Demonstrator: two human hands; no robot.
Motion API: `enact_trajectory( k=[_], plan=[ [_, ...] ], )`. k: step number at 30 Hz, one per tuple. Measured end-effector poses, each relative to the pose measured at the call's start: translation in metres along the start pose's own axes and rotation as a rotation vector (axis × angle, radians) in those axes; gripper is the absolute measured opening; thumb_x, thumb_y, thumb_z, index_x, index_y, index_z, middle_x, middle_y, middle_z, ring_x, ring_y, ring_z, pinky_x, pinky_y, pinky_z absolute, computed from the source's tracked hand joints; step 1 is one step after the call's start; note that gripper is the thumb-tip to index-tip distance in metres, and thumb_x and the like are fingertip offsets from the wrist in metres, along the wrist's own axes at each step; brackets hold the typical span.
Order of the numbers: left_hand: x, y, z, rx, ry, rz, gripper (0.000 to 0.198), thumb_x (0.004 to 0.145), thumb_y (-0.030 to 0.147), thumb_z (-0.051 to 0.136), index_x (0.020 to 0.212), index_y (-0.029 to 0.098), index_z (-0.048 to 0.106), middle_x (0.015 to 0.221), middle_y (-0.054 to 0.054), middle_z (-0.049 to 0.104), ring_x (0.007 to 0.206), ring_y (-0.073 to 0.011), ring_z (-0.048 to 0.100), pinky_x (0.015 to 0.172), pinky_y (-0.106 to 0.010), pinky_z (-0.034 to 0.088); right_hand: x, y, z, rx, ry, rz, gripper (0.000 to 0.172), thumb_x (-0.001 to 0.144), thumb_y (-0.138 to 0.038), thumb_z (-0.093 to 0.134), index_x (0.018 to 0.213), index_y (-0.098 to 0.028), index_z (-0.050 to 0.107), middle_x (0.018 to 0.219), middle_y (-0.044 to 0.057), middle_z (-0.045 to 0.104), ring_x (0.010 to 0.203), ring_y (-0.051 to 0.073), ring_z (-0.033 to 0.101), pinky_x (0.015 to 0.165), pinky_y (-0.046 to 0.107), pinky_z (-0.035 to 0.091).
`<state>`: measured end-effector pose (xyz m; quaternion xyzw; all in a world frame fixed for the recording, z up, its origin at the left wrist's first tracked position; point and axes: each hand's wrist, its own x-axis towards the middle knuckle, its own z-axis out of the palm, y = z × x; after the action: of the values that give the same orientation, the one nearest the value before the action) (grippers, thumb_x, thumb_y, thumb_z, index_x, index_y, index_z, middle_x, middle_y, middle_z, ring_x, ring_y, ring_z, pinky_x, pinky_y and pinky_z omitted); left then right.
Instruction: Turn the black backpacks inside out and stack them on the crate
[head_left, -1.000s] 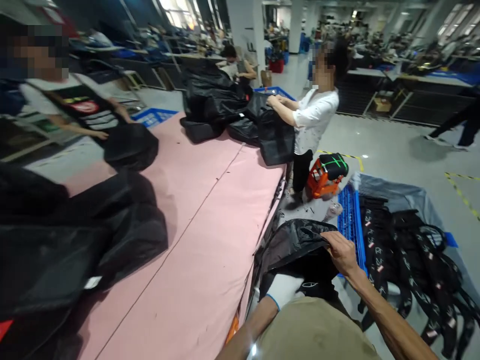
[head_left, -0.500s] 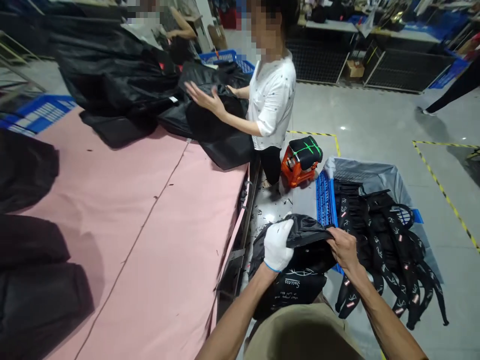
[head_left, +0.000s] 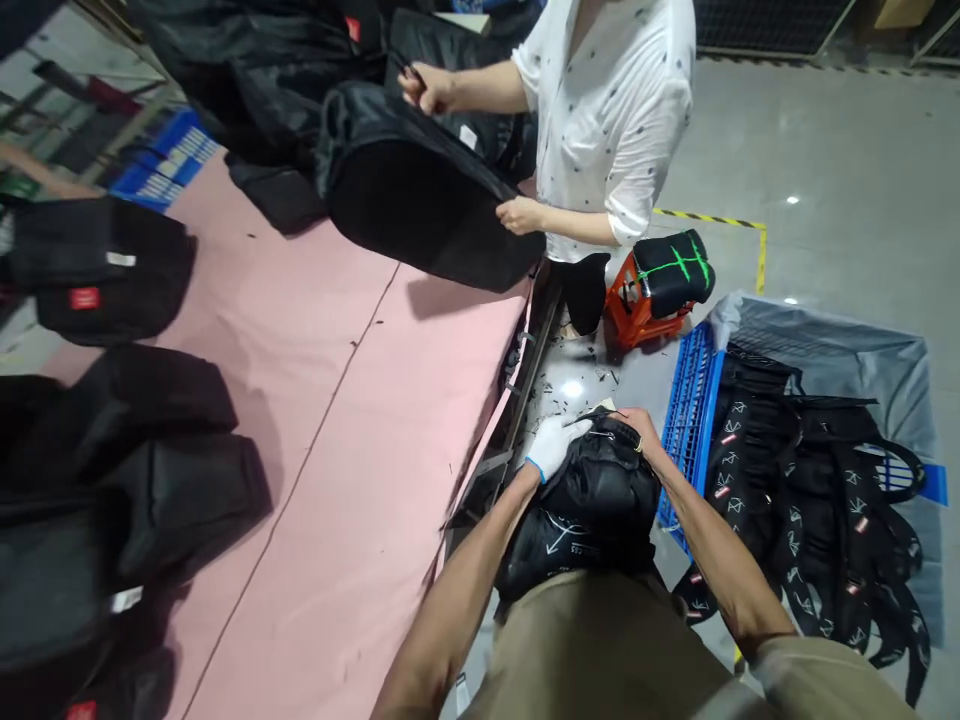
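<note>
A black backpack (head_left: 592, 505) with white printing rests on my lap, beside the pink table's edge. My left hand (head_left: 553, 444), in a white glove, grips its top left edge with closed fingers. Bare, my right hand (head_left: 636, 428) is closed on the top of the backpack, pinching at what looks like a zipper or strap. Both hands sit close together at the bag's upper end.
The pink-covered table (head_left: 352, 420) carries black bags at left (head_left: 127, 470) and far end. A person in a white shirt (head_left: 611, 110) handles a large black bag (head_left: 420, 200) there. A blue crate (head_left: 686, 410) of black straps (head_left: 817, 500) and an orange stool (head_left: 652, 290) stand at right.
The view tilted down and closer. My hands moved from the bag's opened flap to its top end, and the bag now lies closed and bundled on my lap. The other person lifted a large bag.
</note>
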<state>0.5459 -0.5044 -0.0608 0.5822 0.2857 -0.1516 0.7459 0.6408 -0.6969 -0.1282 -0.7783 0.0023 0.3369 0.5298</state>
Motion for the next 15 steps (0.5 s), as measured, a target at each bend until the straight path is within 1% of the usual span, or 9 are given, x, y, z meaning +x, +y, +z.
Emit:
enact_trajectory(
  k=[2, 4, 6, 7, 8, 10, 12, 13, 15],
  plan=[
    [-0.017, 0.004, -0.007, -0.107, -0.109, -0.132, 0.059, 0.064, 0.059, 0.103, 0.094, 0.011, 0.084, 0.089, -0.009, 0.082, 0.081, -0.0229, 0.072, 0.081, -0.034, 0.056, -0.005, 0.0, -0.006, -0.009, -0.006, -0.011, 0.076, 0.062, -0.097, 0.072, 0.054, -0.025, 0.048, 0.054, -0.005, 0.039, 0.059, 0.013, 0.037, 0.053, 0.027, 0.028],
    [-0.042, 0.001, -0.016, -0.141, -0.222, -0.263, 0.067, 0.062, 0.06, 0.106, 0.102, 0.011, 0.085, 0.095, -0.012, 0.084, 0.082, -0.023, 0.074, 0.085, -0.035, 0.057, -0.014, -0.001, -0.016, -0.038, -0.046, -0.059, 0.072, 0.062, -0.09, 0.081, 0.055, -0.023, 0.054, 0.056, -0.004, 0.045, 0.061, 0.013, 0.041, 0.056, 0.027, 0.031],
    [-0.067, -0.01, -0.027, -0.105, -0.26, -0.319, 0.07, 0.063, 0.066, 0.106, 0.101, 0.011, 0.085, 0.094, -0.011, 0.084, 0.08, -0.0212, 0.073, 0.083, -0.033, 0.056, -0.027, 0.0, -0.026, -0.063, -0.08, -0.126, 0.07, 0.066, -0.088, 0.083, 0.061, -0.021, 0.064, 0.061, -0.002, 0.055, 0.065, 0.015, 0.049, 0.061, 0.028, 0.037],
    [-0.076, -0.017, -0.031, -0.084, -0.25, -0.306, 0.07, 0.063, 0.07, 0.104, 0.098, 0.012, 0.084, 0.091, -0.01, 0.082, 0.078, -0.0197, 0.071, 0.079, -0.032, 0.055, -0.035, 0.004, -0.03, -0.061, -0.068, -0.158, 0.07, 0.071, -0.089, 0.08, 0.065, -0.02, 0.069, 0.066, 0.0, 0.062, 0.069, 0.017, 0.055, 0.065, 0.028, 0.042],
    [-0.083, -0.024, -0.035, -0.069, -0.233, -0.27, 0.071, 0.064, 0.073, 0.103, 0.094, 0.013, 0.082, 0.088, -0.008, 0.081, 0.076, -0.0182, 0.069, 0.076, -0.03, 0.052, -0.044, 0.01, -0.033, -0.045, -0.024, -0.183, 0.072, 0.078, -0.091, 0.073, 0.072, -0.019, 0.074, 0.073, 0.003, 0.069, 0.075, 0.02, 0.061, 0.07, 0.029, 0.047],
    [-0.086, -0.037, -0.038, -0.018, -0.189, -0.175, 0.072, 0.066, 0.08, 0.098, 0.088, 0.014, 0.077, 0.082, -0.004, 0.075, 0.072, -0.0154, 0.062, 0.071, -0.028, 0.047, -0.065, 0.027, -0.035, 0.014, 0.124, -0.204, 0.078, 0.09, -0.094, 0.058, 0.091, -0.019, 0.082, 0.096, 0.009, 0.08, 0.096, 0.026, 0.07, 0.088, 0.034, 0.055],
    [-0.079, -0.044, -0.038, 0.101, -0.15, -0.093, 0.077, 0.068, 0.088, 0.09, 0.083, 0.016, 0.07, 0.074, 0.0, 0.066, 0.067, -0.013, 0.052, 0.065, -0.027, 0.039, -0.088, 0.047, -0.03, 0.056, 0.289, -0.179, 0.087, 0.094, -0.096, 0.047, 0.11, -0.019, 0.083, 0.117, 0.014, 0.082, 0.116, 0.031, 0.072, 0.104, 0.039, 0.056],
    [-0.074, -0.045, -0.036, 0.167, -0.135, -0.054, 0.078, 0.068, 0.092, 0.086, 0.08, 0.017, 0.067, 0.071, 0.002, 0.061, 0.065, -0.0124, 0.048, 0.063, -0.027, 0.035, -0.097, 0.055, -0.025, 0.062, 0.375, -0.143, 0.091, 0.093, -0.099, 0.043, 0.114, -0.019, 0.082, 0.12, 0.015, 0.082, 0.121, 0.032, 0.071, 0.108, 0.041, 0.055],
    [-0.064, -0.044, -0.031, 0.276, -0.107, 0.029, 0.078, 0.071, 0.095, 0.079, 0.076, 0.02, 0.06, 0.068, 0.004, 0.052, 0.065, -0.0123, 0.041, 0.062, -0.027, 0.029, -0.112, 0.066, -0.011, 0.036, 0.555, -0.057, 0.098, 0.091, -0.104, 0.034, 0.107, -0.018, 0.079, 0.111, 0.017, 0.082, 0.114, 0.034, 0.073, 0.105, 0.044, 0.057]
  ],
)
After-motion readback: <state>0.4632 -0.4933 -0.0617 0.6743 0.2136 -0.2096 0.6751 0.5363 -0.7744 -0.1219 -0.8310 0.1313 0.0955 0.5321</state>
